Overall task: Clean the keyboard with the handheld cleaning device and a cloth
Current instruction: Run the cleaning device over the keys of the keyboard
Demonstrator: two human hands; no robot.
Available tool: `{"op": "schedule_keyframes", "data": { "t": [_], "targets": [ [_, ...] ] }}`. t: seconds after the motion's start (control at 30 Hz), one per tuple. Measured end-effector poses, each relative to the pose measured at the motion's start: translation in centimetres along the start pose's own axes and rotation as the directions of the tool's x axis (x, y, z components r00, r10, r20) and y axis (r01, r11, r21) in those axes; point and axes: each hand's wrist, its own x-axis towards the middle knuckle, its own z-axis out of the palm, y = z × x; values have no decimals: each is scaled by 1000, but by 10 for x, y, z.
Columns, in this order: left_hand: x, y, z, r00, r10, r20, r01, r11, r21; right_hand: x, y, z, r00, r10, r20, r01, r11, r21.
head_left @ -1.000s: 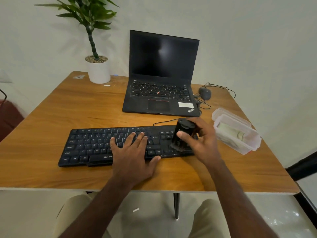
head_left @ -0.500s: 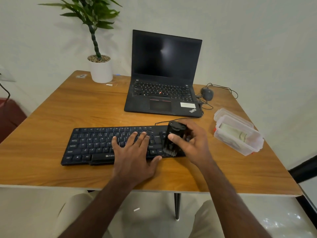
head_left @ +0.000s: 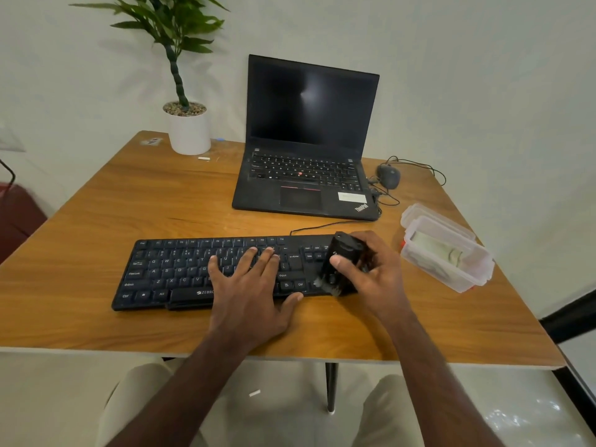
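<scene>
A black wired keyboard (head_left: 180, 272) lies near the front edge of the wooden table (head_left: 161, 204). My left hand (head_left: 251, 285) rests flat on the middle keys with straight fingers. My right hand (head_left: 374, 272) grips a black handheld cleaning device (head_left: 343, 256), upright and slightly tilted, with its brush end down on the keys at the keyboard's right end. A folded pale cloth (head_left: 442, 250) lies inside a clear plastic box at the right.
An open black laptop (head_left: 309, 140) stands behind the keyboard. A dark mouse (head_left: 388, 175) with its cable lies right of it. The clear plastic box (head_left: 464, 279) stands on its lid near the right edge. A potted plant (head_left: 188, 130) stands at the back left.
My right hand has slid the cleaning device a little leftward and nearer along the keyboard's right end. My left hand has stayed flat on the keys.
</scene>
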Motion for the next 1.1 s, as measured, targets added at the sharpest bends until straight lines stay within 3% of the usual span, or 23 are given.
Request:
{"op": "schedule_keyframes", "data": {
  "t": [0.23,0.43,0.7,0.87,0.97,1.1],
  "targets": [
    [-1,0,-1,1000,-1,14,1,1000,8,13,3,-39,987,-15,-160,5,998,-58],
    [-1,-1,0,1000,8,10,-9,1000,27,-1,4,-28,999,16,-32,-18,998,-61],
    [0,-2,-1,1000,14,-6,-14,998,54,5,4,-62,978,8,-209,-12,1000,-17],
    [-1,-2,-1,1000,5,14,-6,999,48,-4,0,-35,994,56,-98,-58,998,-16],
    [-1,-2,-1,1000,12,12,-12,999,41,-14,7,-51,985,118,-129,-110,991,70],
    [0,-1,1,1000,22,-1,-22,999,34,-9,10,-74,977,61,-207,-80,993,-89]
  ]
}}
